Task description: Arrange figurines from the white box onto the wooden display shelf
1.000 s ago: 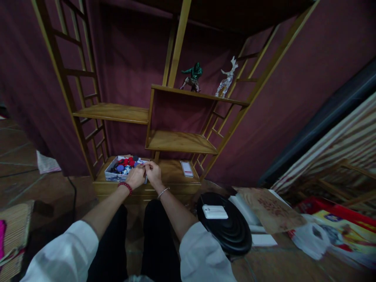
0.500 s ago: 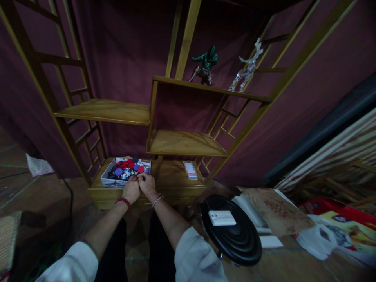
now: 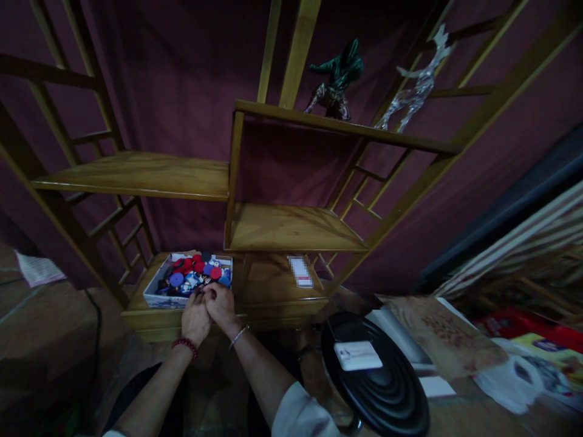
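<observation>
A shallow white-edged box (image 3: 152, 297) stands on the bottom shelf at the left. It holds many small round pieces, among them a purple disc (image 3: 176, 280) and a red disc (image 3: 215, 272), with blue-and-white items between them. At the box's front right edge my left hand (image 3: 197, 317), with a dark red bead bracelet at its wrist, meets my right hand (image 3: 221, 303), which has a silver bracelet. The fingers of both are curled and pressed together. Whatever lies between the fingertips is too small and dark to make out.
Wooden shelves (image 3: 291, 227) rise in front. A dark green hooded figurine (image 3: 339, 82) and a clear deer figurine (image 3: 416, 91) stand on the upper right shelf. A black round stool (image 3: 387, 388) bearing a white device (image 3: 358, 355) is at the right, beside flat boards (image 3: 437, 334) and a plastic bag (image 3: 512, 379).
The view has come closer to the shelves, so things appear larger. Both hands stay together at the box's front right edge, with fingers still pressed together.
</observation>
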`<state>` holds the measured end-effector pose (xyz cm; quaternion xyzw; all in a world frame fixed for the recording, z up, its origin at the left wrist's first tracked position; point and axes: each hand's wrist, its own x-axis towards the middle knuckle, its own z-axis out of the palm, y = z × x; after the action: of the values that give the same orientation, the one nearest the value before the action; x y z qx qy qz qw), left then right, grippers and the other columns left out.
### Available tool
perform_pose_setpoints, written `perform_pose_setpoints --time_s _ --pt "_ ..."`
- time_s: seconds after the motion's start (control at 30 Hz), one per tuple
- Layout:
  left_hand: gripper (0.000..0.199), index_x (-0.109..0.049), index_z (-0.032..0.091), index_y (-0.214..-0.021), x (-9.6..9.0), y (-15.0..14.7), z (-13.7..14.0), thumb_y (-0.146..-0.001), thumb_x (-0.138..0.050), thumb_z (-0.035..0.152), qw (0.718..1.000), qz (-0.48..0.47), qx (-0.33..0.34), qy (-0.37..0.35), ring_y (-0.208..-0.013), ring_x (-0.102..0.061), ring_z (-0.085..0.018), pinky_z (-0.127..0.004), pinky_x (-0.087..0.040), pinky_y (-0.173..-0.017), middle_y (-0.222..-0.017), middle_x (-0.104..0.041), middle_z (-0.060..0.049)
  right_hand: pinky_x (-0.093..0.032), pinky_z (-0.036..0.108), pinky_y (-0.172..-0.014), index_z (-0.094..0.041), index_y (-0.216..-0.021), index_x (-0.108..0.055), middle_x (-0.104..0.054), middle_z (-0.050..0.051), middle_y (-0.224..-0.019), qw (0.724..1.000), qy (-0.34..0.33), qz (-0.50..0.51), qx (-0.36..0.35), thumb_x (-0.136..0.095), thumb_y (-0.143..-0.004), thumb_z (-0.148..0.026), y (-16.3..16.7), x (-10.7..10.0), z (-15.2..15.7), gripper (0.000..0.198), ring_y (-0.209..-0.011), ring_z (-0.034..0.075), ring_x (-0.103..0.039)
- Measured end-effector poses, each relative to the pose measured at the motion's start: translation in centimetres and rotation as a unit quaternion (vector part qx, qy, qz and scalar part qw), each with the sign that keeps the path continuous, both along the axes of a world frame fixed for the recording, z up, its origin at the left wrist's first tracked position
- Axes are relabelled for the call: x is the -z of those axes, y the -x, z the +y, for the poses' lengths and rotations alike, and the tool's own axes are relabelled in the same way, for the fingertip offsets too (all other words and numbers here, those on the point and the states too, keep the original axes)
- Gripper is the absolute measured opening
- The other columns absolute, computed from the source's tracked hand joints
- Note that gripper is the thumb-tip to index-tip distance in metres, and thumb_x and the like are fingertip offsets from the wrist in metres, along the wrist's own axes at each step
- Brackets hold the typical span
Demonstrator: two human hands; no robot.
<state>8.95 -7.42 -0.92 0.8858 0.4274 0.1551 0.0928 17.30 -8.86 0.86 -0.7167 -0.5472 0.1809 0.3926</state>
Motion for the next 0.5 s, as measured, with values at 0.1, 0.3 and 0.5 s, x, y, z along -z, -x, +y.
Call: perform_pose_setpoints --time_s 0.1,0.3,0.5 --pt "0.029 -0.060 0.015 -0.091 0.3 0.0 0.2 -0.078 -0.035 0.015 0.999 0.020 -0.038 -0.018 -0.097 -0.054 -0.021 -0.034 -0.037 -0.093 -0.092 -0.064 -0.008 -0.042 0.017 -0.079 -0.023 -0.086 -0.065 -0.067 -0.002 -0.091 1.000 0.008 -0.020 -0.011 -0.043 -0.078 -0.015 -0.4 0.4 0.2 0.025 -0.085 0.010 -0.059" --pt "0.031 -0.062 0.014 -0.093 -1.0 -0.8 0.8 -0.082 -0.033 0.017 0.992 0.017 -0.121 -0.012 -0.093 -0.057 -0.020 -0.030 -0.040 -0.086 -0.097 -0.065 -0.009 -0.040 0.018 -0.077 -0.024 -0.087 -0.064 -0.066 0.000 -0.089 0.993 0.048 -0.103 -0.030 -0.040 -0.082 -0.019 -2.1 0.4 0.5 0.025 -0.085 0.011 -0.059" --pt "0.033 -0.060 0.015 -0.093 -1.5 -1.4 2.2 -0.087 -0.030 0.027 0.987 0.046 -0.143 0.055 -0.093 -0.058 -0.019 -0.028 -0.042 -0.080 -0.097 -0.065 -0.009 -0.039 0.021 -0.068 -0.025 -0.089 -0.061 -0.067 0.001 -0.088 0.977 0.123 -0.160 -0.066 -0.035 -0.086 -0.023 -2.8 0.7 1.9 0.026 -0.081 0.013 -0.060"
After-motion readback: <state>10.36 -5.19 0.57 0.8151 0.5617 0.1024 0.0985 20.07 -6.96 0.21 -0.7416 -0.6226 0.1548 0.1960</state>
